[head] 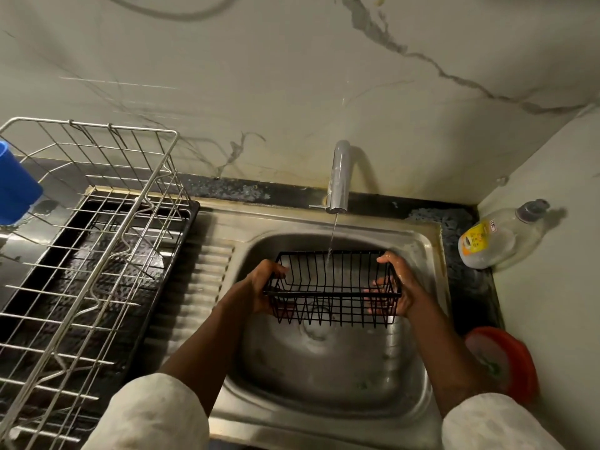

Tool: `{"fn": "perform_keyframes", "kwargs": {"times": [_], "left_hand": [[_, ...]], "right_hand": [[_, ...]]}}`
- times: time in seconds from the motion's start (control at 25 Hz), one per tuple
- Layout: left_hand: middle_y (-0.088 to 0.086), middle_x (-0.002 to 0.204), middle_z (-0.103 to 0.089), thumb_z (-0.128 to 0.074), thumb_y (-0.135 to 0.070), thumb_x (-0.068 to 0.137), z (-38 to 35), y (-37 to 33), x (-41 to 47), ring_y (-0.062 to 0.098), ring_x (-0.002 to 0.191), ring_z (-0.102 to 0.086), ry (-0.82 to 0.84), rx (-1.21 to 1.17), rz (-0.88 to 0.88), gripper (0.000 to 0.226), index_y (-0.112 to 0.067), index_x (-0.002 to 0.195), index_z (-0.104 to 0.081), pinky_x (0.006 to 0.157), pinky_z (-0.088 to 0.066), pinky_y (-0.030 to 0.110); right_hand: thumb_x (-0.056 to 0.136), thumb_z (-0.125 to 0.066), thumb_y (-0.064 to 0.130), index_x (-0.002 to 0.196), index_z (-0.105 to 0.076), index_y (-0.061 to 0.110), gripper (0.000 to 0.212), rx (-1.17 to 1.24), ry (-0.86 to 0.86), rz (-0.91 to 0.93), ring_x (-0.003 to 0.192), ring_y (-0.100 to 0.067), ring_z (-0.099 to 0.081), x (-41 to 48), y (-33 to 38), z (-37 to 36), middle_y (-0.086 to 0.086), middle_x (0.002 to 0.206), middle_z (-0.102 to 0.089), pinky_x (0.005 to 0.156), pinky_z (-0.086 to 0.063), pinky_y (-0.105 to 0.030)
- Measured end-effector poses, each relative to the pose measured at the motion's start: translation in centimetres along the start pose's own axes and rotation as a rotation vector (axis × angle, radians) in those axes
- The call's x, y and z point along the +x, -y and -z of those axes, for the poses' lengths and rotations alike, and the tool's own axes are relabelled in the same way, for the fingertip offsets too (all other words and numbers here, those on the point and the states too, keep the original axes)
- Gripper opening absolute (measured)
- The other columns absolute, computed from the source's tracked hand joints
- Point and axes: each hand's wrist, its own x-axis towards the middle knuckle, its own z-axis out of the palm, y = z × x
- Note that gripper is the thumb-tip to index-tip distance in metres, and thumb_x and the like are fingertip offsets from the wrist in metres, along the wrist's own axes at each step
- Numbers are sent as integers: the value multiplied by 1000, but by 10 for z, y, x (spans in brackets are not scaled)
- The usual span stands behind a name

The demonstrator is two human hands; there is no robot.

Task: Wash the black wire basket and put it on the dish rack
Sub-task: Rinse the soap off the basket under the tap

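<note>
The black wire basket (pixel 331 287) hangs over the steel sink (pixel 418 241), open side up, under a thin stream of water from the tap (pixel 339 177). My left hand (pixel 259 287) grips its left end, thumb over the rim. My right hand (pixel 401 287) grips its right end, fingers curled beneath and showing through the wires. The silver wire dish rack (pixel 97 241) stands on a black tray (pixel 191 222) to the left of the sink.
A blue cup (pixel 14 186) sits at the rack's far left edge. A clear soap bottle (pixel 496 238) lies in the right corner by the wall. An orange lidded container (pixel 506 362) sits at the sink's right edge. A ribbed drainboard (pixel 201 287) lies between rack and basin.
</note>
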Motion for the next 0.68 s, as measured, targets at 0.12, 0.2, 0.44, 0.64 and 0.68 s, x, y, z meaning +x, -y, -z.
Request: {"fn": "perform_keyframes", "kwargs": {"times": [0.12, 0.2, 0.44, 0.64, 0.68], "left_hand": [[26, 119, -66, -57, -16, 77, -3, 0, -1, 45, 106, -66, -11, -33, -18, 46, -12, 123, -56, 81, -56, 60], [21, 120, -68, -56, -11, 71, -2, 1, 0, 41, 108, -66, 1, -32, -68, 58, -16, 128, -57, 80, -57, 58], [3, 122, -71, -46, 10, 80, -2, 5, 15, 24, 115, -64, -54, -9, -326, 75, -40, 136, -55, 101, -48, 55], [-7, 135, -63, -43, 11, 91, -6, 8, 23, 13, 119, -60, -47, 3, -348, 60, -34, 128, -60, 107, -40, 47], [-9, 135, -63, -41, 9, 92, -7, 7, 21, 13, 121, -58, -31, 24, -347, 59, -35, 125, -60, 107, -38, 49]], "right_hand": [[61, -72, 52, 122, -58, 8, 77, -9, 1, 34, 101, -44, -68, 3, 1, 2, -25, 117, -67, 80, -52, -67], [69, -68, 50, 123, -59, 8, 69, 15, 26, 76, 97, -42, -71, 3, -1, 1, -25, 116, -69, 82, -53, -66], [75, -57, 26, 126, -65, 31, 52, 76, 88, 305, 116, -29, -63, -6, -4, -11, 1, 123, -69, 90, -51, -51], [71, -61, 23, 120, -68, 40, 52, 40, 21, 534, 108, -25, -67, -7, -11, -14, 7, 116, -73, 90, -54, -53], [72, -61, 25, 121, -67, 40, 52, 25, 29, 554, 108, -24, -67, -7, -9, -13, 8, 116, -73, 90, -54, -53]]}}
